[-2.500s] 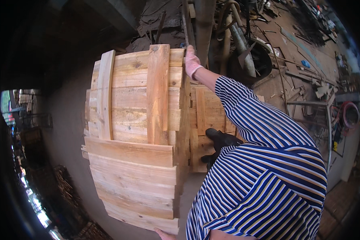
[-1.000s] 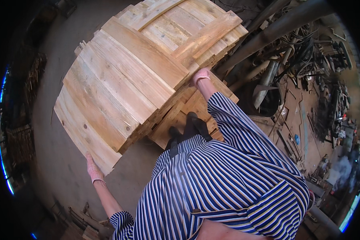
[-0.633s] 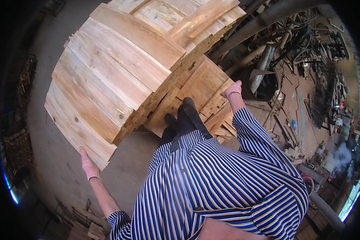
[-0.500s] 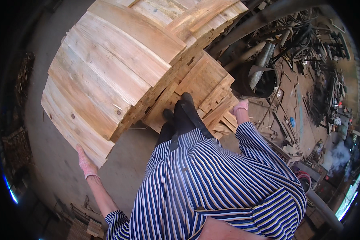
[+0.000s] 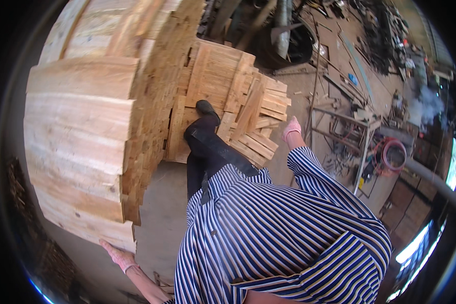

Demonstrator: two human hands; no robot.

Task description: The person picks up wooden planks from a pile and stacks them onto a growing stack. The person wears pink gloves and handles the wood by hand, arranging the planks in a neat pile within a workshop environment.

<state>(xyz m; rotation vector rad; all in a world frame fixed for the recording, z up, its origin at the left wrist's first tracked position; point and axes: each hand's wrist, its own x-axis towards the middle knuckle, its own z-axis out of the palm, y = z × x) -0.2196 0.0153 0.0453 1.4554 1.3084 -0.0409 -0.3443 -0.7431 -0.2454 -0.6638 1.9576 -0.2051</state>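
- The big wooden panel (image 5: 81, 147), made of pale planks nailed over cross battens, fills the left half and upper left of the frame, tipped up on edge above the concrete floor (image 5: 159, 228).
- The left hand (image 5: 117, 255), gloved in pink at the lower left, lies flat and open under the panel's bottom corner, palm pressed against the wood.
- The right hand (image 5: 291, 127), also gloved, hangs free right of centre with fingers loosely spread, touching nothing; it is well apart from the panel.
- A second stack of plank panels (image 5: 238, 101) lies flat on the floor in the upper centre, with one black shoe (image 5: 206, 109) set on it.
- Judged from its bulk and thick boards, the panel is heavy and stiff and will not flex; the rough sawn faces should grip rather than slip, though splinters and nail ends are likely.
- The best hold looks to be along the bottom edge and a side batten, one hand on each, since a single corner leaves it prone to swing.
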